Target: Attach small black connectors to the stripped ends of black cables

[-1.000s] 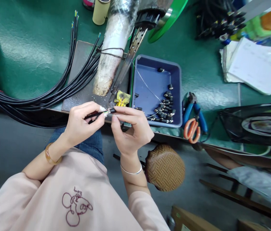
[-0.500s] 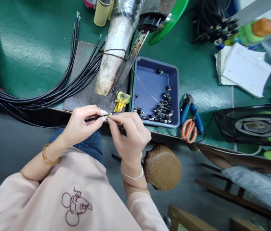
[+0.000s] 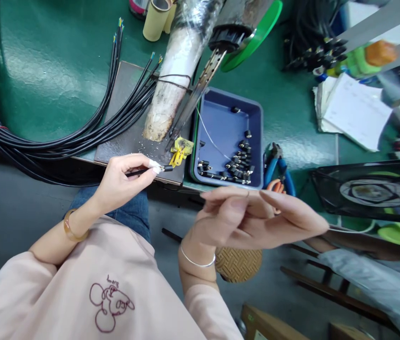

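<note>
My left hand (image 3: 126, 182) is closed in a pinch on a black cable (image 3: 135, 173). At the cable's end, just past the fingertips, sits a small black connector (image 3: 166, 168). White wrapping covers at least one of those fingertips. My right hand (image 3: 253, 215) is turned over in front of the blue tray (image 3: 231, 97), apart from the cable. Its outer fingers stretch to the right and the thumb is bent in; no held thing shows there. A soldering iron (image 3: 205, 75) points down toward a yellow clip-like piece (image 3: 179, 152) beside the connector.
Several small black connectors (image 3: 240, 160) lie in the tray. Blue-handled cutters (image 3: 281, 165) and orange-handled pliers (image 3: 275, 185) lie to its right, partly behind my right hand. Bundled black cables (image 3: 49, 146) curve across the left. A woven-top stool (image 3: 240, 264) stands below; another person's sleeve (image 3: 363, 274) shows at right.
My right hand has let go near the cable's end, moved right and turned over. My left hand still holds the cable in nearly the same place.
</note>
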Tool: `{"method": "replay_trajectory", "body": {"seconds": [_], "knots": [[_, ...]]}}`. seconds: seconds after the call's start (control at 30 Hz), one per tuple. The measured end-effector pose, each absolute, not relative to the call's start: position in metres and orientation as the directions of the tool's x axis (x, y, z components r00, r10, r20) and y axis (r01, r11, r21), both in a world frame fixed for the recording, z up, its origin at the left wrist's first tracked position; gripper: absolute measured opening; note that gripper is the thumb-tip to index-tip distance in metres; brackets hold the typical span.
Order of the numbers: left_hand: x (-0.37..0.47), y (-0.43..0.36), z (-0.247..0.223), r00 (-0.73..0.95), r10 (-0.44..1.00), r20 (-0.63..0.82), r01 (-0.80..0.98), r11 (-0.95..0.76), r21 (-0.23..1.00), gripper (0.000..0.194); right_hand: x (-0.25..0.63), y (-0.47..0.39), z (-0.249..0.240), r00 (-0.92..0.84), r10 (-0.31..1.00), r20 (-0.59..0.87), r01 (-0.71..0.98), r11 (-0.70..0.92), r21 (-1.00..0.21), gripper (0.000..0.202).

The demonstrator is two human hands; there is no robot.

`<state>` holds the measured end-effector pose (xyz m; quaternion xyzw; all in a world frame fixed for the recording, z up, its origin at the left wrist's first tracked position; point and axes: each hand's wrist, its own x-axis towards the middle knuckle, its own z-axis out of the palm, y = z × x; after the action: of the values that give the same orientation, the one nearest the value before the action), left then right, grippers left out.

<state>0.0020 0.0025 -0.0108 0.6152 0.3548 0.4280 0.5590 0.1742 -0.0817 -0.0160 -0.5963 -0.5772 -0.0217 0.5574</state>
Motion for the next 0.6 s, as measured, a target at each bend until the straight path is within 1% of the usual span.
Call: {"method": "replay_trajectory", "body": {"seconds": [0.03,0.1,0.17,0.3,0.4,0.6], "knots": [[0.003,0.002,-0.01,0.381,0.916,0.128,-0.04,-0.122,0.992,0.012,0.171,-0.08,-0.017,0.344,0.599,0.723,0.725,0.32,-0.61,0.019],[0.004,0.003,-0.009,0.372,0.92,0.126,-0.03,-0.124,0.992,0.013,0.163,-0.075,-0.018,0.35,0.548,0.76,0.733,0.345,-0.586,0.019],[0.006,0.003,-0.008,0.361,0.923,0.135,-0.019,-0.137,0.99,0.013,0.155,-0.068,-0.017,0.289,0.58,0.762,0.755,0.35,-0.554,0.018],[0.009,0.006,-0.008,0.328,0.93,0.168,-0.008,-0.175,0.985,0.012,0.15,-0.057,-0.014,0.135,0.646,0.752,0.826,0.346,-0.446,0.017],[0.011,0.008,-0.009,0.305,0.938,0.166,-0.002,-0.174,0.985,0.011,0.149,-0.052,-0.015,0.122,0.67,0.732,0.822,0.345,-0.453,0.017],[0.015,0.012,-0.011,0.263,0.954,0.143,-0.012,-0.145,0.989,0.01,0.147,-0.045,-0.02,0.146,0.674,0.724,0.803,0.346,-0.485,0.014]]}}
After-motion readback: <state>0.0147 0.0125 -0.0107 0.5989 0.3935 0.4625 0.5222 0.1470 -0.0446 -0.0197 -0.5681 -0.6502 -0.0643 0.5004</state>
